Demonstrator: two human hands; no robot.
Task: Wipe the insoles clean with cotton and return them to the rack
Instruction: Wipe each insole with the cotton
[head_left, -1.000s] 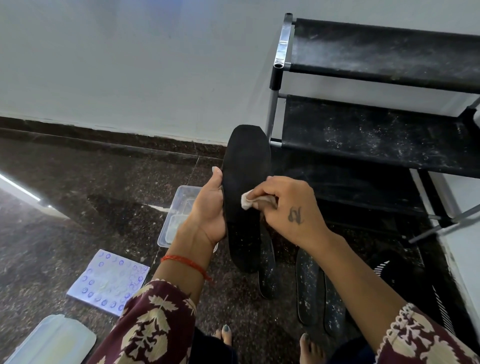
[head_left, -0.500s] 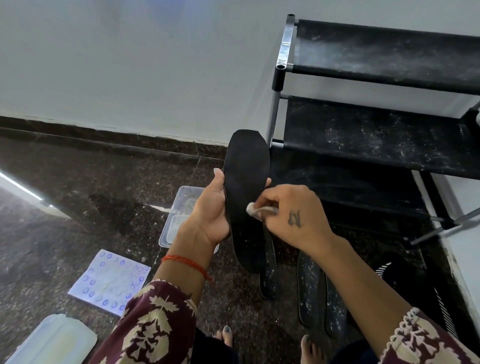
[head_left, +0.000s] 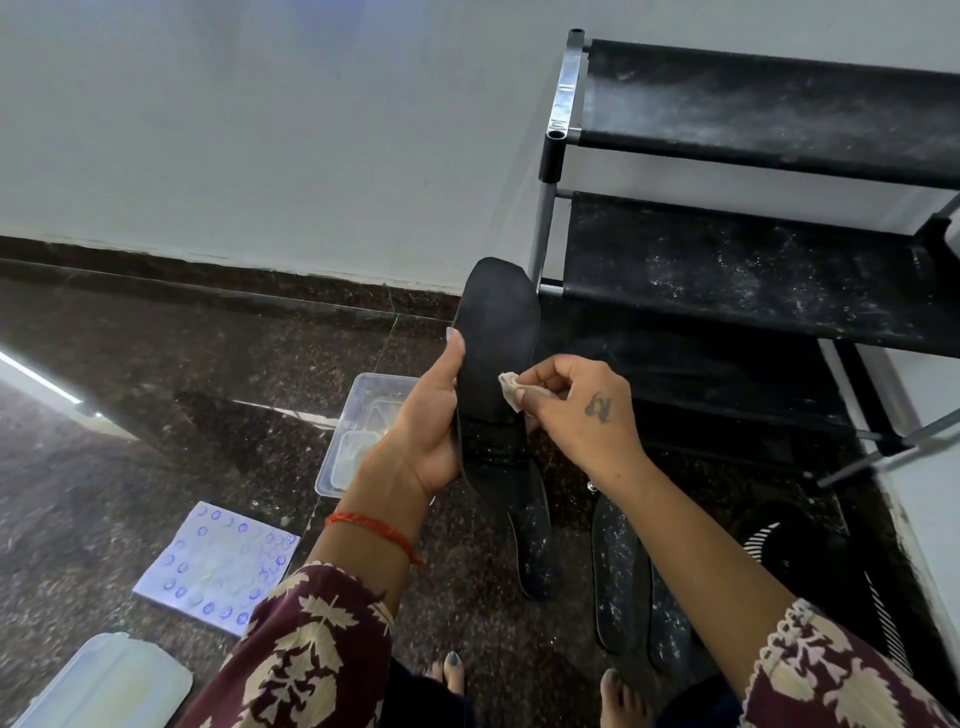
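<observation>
Now cotton (head_left: 510, 391) between right fingertips (head_left: 525, 399).

No readable text, label or number anywhere.

Dark speckled stone floor (head_left: 156, 389), bearing a clear plastic tub (head_left: 358, 415), a blue-dotted sheet (head_left: 218, 566) and a pale lid (head_left: 104, 686). Three dusty insoles (head_left: 621, 577) lying flat beside the black rack (head_left: 727, 270).

- insole (head_left: 497, 332): matt black, foam-like face
- cotton (head_left: 510, 391): soft off-white wad
- rack (head_left: 727, 260): shiny metal posts, dusty black fabric shelves
- floor (head_left: 156, 374): polished speckled dark stone, glossy
- tub (head_left: 363, 395): clear plastic
- floor insoles (head_left: 621, 561): black, white-flecked
</observation>
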